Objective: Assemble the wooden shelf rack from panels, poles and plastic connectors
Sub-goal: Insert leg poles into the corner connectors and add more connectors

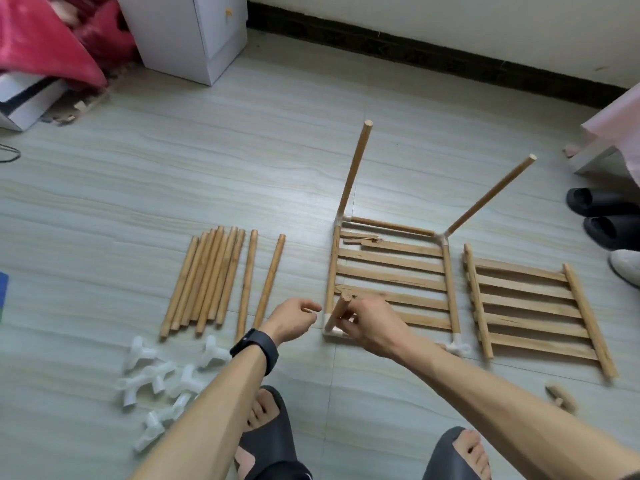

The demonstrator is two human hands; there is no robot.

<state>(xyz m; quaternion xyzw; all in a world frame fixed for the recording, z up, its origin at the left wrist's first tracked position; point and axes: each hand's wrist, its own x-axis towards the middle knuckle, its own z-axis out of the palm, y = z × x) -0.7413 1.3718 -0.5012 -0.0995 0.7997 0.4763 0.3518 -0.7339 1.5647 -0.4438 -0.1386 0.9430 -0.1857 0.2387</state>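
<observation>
A slatted wooden panel point(391, 278) lies on the floor with white plastic connectors at its corners. Two poles stand upright in its far corners, the far left pole point(355, 169) and the far right pole point(491, 195). A third pole point(339, 310) stands in the near left connector point(329, 331). My right hand point(370, 323) grips this pole low down. My left hand point(294, 318) hovers just left of it with loosely curled fingers, holding nothing. A second slatted panel point(533, 306) lies to the right. Loose poles point(211, 282) lie in a row at left, with several white connectors point(159, 379) in front of them.
A white cabinet point(187, 32) and a pink cloth point(45, 39) stand at the back left. Black slippers point(602, 216) and a white shoe point(627, 265) sit at the right edge. Short wood pieces point(561, 398) lie near right. My feet in dark slippers point(266, 431) are below.
</observation>
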